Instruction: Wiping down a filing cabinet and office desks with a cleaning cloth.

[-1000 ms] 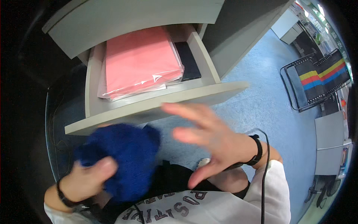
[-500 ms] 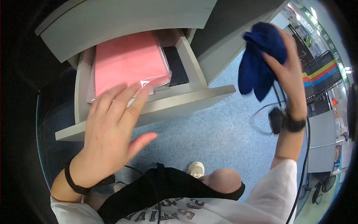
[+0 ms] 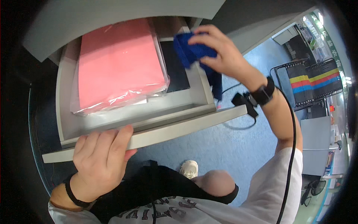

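Observation:
My left hand (image 3: 99, 162) grips the front panel (image 3: 182, 127) of an open pale-grey drawer, its fingers curled over the top edge. Inside lies a stack of pink sheets (image 3: 119, 65) in clear plastic, next to a dark flat item (image 3: 175, 76). My right hand (image 3: 223, 52) holds a bunched dark blue cloth (image 3: 182, 50) at the drawer's right side, with part of the cloth hanging outside the side wall. A black watch and a cable are at my right wrist.
The grey desk body (image 3: 123, 8) overhangs the drawer, with a grey side panel to the right. Blue floor (image 3: 223, 153) lies below, with my shoe and knee. A folding chair (image 3: 313, 82) with coloured stripes stands to the right, beside other desks and cabinets.
The blue cloth passed from my left hand to my right, which then swung left to the drawer. My left hand took hold of the drawer front, and the drawer looks pulled slightly further out.

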Tool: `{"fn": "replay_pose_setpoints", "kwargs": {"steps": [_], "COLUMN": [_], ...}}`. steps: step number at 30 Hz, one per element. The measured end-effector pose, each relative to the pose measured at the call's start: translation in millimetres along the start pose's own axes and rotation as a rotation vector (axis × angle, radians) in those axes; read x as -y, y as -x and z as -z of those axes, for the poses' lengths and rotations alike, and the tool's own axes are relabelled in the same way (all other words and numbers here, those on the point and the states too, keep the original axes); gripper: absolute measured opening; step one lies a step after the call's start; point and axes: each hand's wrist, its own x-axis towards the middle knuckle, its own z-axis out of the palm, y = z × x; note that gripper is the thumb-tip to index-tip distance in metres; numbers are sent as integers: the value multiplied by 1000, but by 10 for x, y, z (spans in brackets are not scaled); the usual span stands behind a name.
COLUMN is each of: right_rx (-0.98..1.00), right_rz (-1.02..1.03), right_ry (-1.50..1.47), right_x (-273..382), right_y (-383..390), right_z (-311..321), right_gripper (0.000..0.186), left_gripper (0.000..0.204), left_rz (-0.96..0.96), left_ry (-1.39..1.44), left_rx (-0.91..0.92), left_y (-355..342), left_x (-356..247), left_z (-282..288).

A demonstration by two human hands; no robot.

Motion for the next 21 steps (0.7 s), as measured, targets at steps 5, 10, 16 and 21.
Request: {"fn": "replay_pose_setpoints", "kwargs": {"steps": [5,10,16,21], "right_rx": [-38,15,523,664], "right_rz": [32,-25,20,-115], "right_ry": [231,12,-403,-538], "right_x": [-65,-3,313,441], "right_y": [-280,-159,234,191], "right_z": [-62,12,380,499], "right_gripper": [41,42,31,24], "left_gripper": [35,35,32,33], "left_rz": [5,4,29,19], "left_ry": [-50,-59,58,102], "left_rx": [-7,26,-120,-145], "left_y": [7,20,110,134], "left_x": [7,5,27,19], "left_z": [-56,-59,-110,-76]}}
